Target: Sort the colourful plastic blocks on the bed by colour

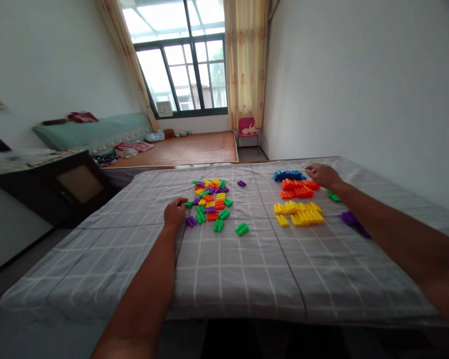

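Observation:
On the grey checked cloth (pixel 232 269) lies a mixed pile of small plastic pieces (pixel 210 199) in green, yellow, orange and purple. My left hand (pixel 175 212) is at the pile's left edge, its fingers bent beside a green piece (pixel 189 204); contact is unclear. My right hand (pixel 323 174) is just right of the blue group (pixel 289 175), fingertips drawn together; whatever they hold is too small to make out. Nearer me lie the orange group (pixel 298 189) and the yellow group (pixel 303 214). Green pieces (pixel 334 196) and purple pieces (pixel 349 219) are partly hidden behind my right forearm.
Single pieces lie apart: a green pair (pixel 242 229) at the middle and a purple one (pixel 241 183) farther back. A dark cabinet (pixel 48 189) stands at the left. Beyond the table are a bed (pixel 194 148) and a pink chair (pixel 246 123). A wall rises on the right.

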A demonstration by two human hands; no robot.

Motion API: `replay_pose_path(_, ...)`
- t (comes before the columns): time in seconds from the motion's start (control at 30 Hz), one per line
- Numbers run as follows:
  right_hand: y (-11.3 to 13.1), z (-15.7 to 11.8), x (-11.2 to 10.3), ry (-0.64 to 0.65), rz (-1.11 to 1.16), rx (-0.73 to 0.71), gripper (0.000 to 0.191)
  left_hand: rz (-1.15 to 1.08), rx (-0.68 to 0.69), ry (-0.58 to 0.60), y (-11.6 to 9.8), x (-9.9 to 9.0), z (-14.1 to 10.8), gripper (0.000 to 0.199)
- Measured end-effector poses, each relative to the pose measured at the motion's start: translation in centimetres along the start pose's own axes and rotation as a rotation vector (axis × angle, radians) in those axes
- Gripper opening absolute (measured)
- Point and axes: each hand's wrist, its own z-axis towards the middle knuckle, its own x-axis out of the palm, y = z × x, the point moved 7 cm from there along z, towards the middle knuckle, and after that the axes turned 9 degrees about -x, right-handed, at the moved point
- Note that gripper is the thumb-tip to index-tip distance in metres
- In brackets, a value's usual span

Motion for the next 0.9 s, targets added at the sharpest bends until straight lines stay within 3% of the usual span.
replay_pose_path(0.13,12.7,2.3,2.9,0.052,0.048,-0.463,0.03,0.068,0.12,0.019,-0.6,1.0,0.0,0.033)
replay_pose_path(0.2,19.0,3.1,5.0,0.077,0.07,-0.624,0.032,0.089,0.154,0.04,-0.8,1.4,-0.2,0.032)
replay_pose_path(0.27,23.7,4.2,7.4,0.109,0.076,-0.691,0.035,0.094,0.157,0.035,-0.7,1.5,-0.2,0.031)
replay_pose_path(0.37,27.7,6.7,10.7,0.144,0.067,-0.668,0.046,0.073,0.148,0.024,-0.4,1.6,-0.2,0.03)
replay_pose_path(0.5,29.1,9.1,14.3,0.221,0.042,-0.61,0.056,0.058,0.156,0.023,-0.3,1.7,-0.2,0.029)
replay_pose_path(0.6,29.0,9.6,15.4,0.27,0.023,-0.593,0.045,0.072,0.161,0.023,-0.2,1.9,-0.1,0.029)
replay_pose_path(0.8,26.1,9.5,13.7,0.354,0.024,-0.412,0.022,0.065,0.193,0.025,-0.2,2.2,0.1,0.029)
replay_pose_path(0.9,23.6,8.6,13.2,0.55,0.137,-0.269,0.022,0.074,0.193,0.027,-0.3,2.2,0.2,0.029)
